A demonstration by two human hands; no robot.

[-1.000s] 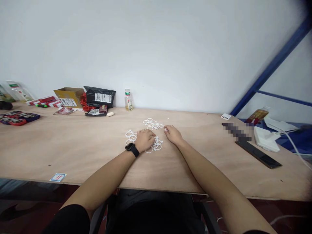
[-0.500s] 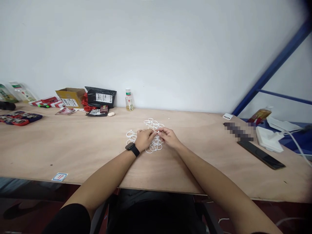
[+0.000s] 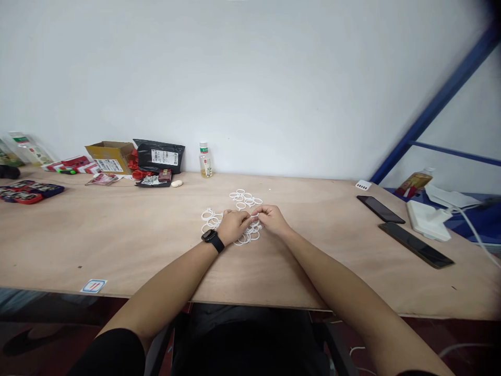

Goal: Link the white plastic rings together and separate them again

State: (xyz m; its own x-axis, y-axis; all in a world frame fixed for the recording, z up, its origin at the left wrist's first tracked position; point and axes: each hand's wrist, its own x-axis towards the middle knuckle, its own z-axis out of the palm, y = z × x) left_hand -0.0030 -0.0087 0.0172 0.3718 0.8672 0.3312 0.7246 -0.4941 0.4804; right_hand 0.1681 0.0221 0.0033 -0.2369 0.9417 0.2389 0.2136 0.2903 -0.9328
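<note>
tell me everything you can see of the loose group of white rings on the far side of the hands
The loose group of thin, round white rings looks like plastic, with small bumps on some loops, too small to make out. Several rings lie more or less flat, some overlapping, on the light-brown wooden tabletop, between the hands and the pale wall. Neither the bare left hand nor the bare right hand appears to touch this group.

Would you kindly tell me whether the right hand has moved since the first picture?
Yes: judged against the bottle, the right hand has moved left and is now close beside the left hand.
</note>
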